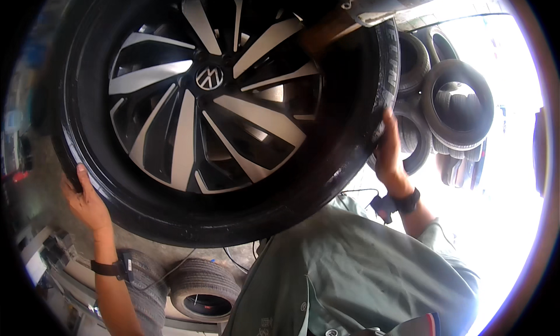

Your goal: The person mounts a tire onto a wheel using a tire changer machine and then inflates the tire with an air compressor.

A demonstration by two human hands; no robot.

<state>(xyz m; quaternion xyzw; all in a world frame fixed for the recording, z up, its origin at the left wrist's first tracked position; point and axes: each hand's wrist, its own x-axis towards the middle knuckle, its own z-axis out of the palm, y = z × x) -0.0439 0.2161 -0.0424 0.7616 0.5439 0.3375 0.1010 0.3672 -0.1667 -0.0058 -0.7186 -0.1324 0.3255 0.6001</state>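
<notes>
I have the left hand (90,201) and right hand (390,152) with fingers clamped on opposite edges of the round black rubber tyre (175,222) encircling a silver-and-black spoked wheel (210,78).

Strong white light floods in from your right, burning the background there to blank glare and washing over the stacked tires (430,106). On your left, everything sinks into dim, soft blur. The tire (204,234) before you is mostly deep black, with a glossy sheen along its sidewall, while the pale wheel spokes (262,120) read crisply. Your green-grey jacket (361,260) shows gentle fold shadows. Black rounds off your view's corners, and a purplish fringe runs down the right rim.
</notes>
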